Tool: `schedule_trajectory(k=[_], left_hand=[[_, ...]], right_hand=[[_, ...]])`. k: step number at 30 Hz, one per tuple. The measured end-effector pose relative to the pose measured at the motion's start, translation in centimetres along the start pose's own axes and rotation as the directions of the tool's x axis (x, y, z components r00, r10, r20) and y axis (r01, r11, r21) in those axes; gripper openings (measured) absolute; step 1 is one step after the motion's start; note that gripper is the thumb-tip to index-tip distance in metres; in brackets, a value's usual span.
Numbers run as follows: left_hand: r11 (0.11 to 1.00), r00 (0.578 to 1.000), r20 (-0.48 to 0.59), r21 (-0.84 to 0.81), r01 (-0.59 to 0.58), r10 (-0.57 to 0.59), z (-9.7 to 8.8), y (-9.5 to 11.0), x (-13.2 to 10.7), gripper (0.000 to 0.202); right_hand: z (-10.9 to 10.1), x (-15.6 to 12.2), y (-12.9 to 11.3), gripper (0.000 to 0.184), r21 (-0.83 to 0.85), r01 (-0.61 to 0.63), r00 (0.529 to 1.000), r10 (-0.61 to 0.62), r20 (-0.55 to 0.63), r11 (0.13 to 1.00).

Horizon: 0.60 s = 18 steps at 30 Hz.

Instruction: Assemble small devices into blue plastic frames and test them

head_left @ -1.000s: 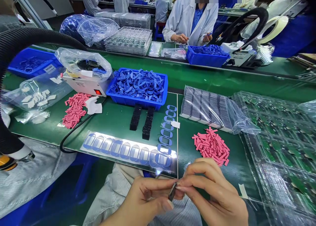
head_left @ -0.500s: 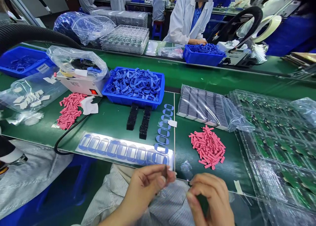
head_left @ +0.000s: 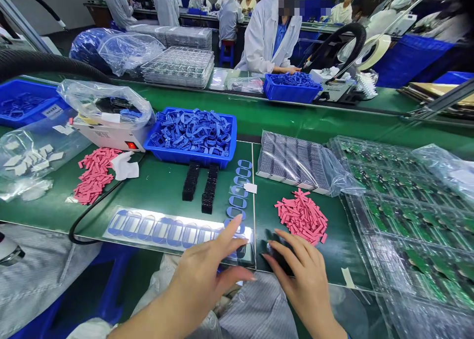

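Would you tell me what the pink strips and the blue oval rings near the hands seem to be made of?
Heap of small pink strips: probably matte foam or rubber, dull, no glare. Flat blue oval rings: likely thin adhesive film or gasket, lying on a glossy clear plastic sheet that mirrors lights.

left hand (head_left: 205, 276) and right hand (head_left: 301, 277) side by side
left fingers splayed open; right fingers bent, tips down

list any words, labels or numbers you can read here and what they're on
Nothing reads clearly.
White label on the far-left blue bin: print too blurred to read.
Side of the white box with the red switch: small dark print, too small to read.
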State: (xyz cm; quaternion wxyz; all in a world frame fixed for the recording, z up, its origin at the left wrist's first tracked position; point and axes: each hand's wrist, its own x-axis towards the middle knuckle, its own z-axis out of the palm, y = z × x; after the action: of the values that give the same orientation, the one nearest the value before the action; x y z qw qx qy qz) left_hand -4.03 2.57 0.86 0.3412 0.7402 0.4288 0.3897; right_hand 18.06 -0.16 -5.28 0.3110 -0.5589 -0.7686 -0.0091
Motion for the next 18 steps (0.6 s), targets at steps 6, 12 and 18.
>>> schedule_trajectory(k=[6,12,18], left_hand=[[0.913,0.941,0.202,0.254,-0.318,0.272,-0.3,0.4,2.1,0.062],[0.855,0.889,0.298,0.288,-0.432,0.348,0.0,-0.1,2.6,0.058],[0.795,0.894,0.328,0.429,-0.429,0.305,-2.1,-1.8,4.7,0.059]], right_hand=[[-2.3,3.9,-1.8,0.034,0.399,0.053,0.998,-0.063,0.012,0.915],[-1.5,5.2,-1.9,0.024,0.347,0.142,0.989,-0.151,-0.002,0.927],[1.2,3.8,-0.2,0.019,0.362,0.106,0.992,-0.071,-0.109,0.926]])
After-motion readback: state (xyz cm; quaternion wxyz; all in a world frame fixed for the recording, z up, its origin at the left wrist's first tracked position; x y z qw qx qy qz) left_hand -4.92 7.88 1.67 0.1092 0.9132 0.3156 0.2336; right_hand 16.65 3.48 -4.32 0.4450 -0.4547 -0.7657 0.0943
